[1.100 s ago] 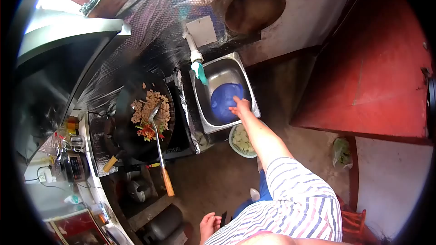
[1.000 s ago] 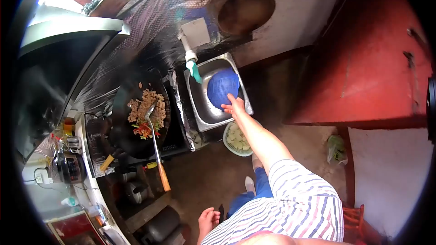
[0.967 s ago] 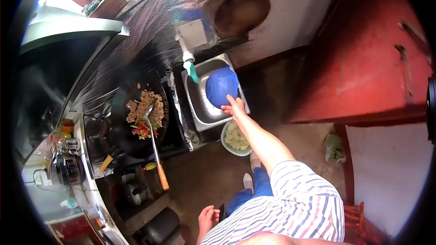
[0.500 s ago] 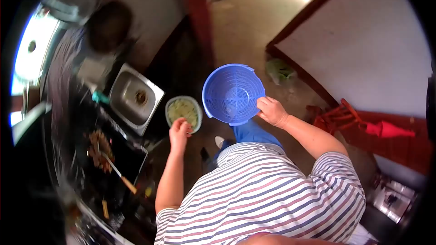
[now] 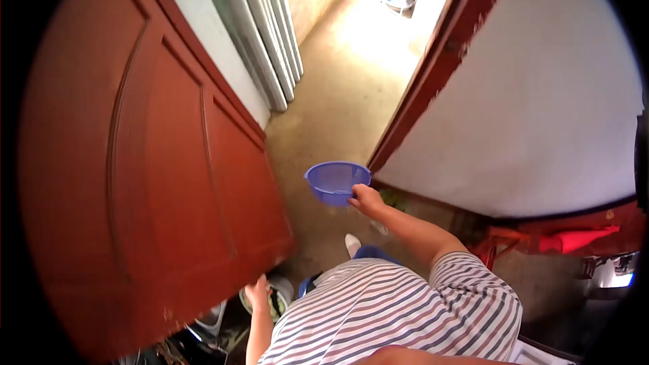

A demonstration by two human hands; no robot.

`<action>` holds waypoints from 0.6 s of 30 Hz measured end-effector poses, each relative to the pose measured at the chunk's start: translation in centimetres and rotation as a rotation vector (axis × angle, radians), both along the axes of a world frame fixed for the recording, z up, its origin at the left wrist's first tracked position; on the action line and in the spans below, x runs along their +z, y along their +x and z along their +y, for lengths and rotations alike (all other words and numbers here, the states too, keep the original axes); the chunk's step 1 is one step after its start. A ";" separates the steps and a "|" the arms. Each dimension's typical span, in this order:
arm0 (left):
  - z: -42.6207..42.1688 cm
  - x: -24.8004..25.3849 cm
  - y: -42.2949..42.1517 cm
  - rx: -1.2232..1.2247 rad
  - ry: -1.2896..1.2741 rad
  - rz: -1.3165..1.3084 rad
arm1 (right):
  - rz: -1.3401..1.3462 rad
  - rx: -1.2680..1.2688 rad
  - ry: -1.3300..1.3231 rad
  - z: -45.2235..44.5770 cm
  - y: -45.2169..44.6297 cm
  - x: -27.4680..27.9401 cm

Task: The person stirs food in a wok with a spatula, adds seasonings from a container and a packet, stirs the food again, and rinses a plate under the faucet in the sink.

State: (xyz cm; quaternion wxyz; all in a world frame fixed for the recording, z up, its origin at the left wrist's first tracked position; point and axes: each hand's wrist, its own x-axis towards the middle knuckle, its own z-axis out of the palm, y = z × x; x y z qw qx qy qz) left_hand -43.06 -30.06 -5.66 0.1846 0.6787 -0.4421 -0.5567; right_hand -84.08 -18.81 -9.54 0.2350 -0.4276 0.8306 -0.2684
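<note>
My right hand (image 5: 367,200) is closed on the near right rim of a blue plastic colander (image 5: 331,184), held out in front of me above the floor. The colander is tilted, and I see no food in it. Down at the lower left, my left hand (image 5: 257,293) has its fingers apart, with nothing visible in it. It overlaps a pale bowl (image 5: 286,290) with light green pieces inside; I cannot tell whether it touches the rim.
A red-brown door (image 5: 169,162) fills the left side. Ahead, a doorway leads to a bright floor (image 5: 338,74), with silvery pipe-like columns (image 5: 260,34) on its left. A white wall (image 5: 527,108) stands at right, above red furniture (image 5: 561,238). The sink edge (image 5: 215,321) shows low left.
My view has turned from the stove and sink toward the doorway. The colander, still in my right hand, has tipped to a flatter angle. The bowl now appears lower, partly behind my left hand.
</note>
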 end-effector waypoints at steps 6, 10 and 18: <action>0.5 -1.4 -2.9 0.243 -0.004 -0.021 | 0.012 -0.018 -0.055 -14.6 -11.3 -0.7; -7.1 -5.7 -10.4 0.224 0.092 -0.069 | 0.020 -0.048 0.029 -25.0 -21.3 -3.3; -32.5 -7.7 -33.8 -0.219 0.011 -0.015 | 0.151 -0.196 0.439 -27.8 -45.3 -7.5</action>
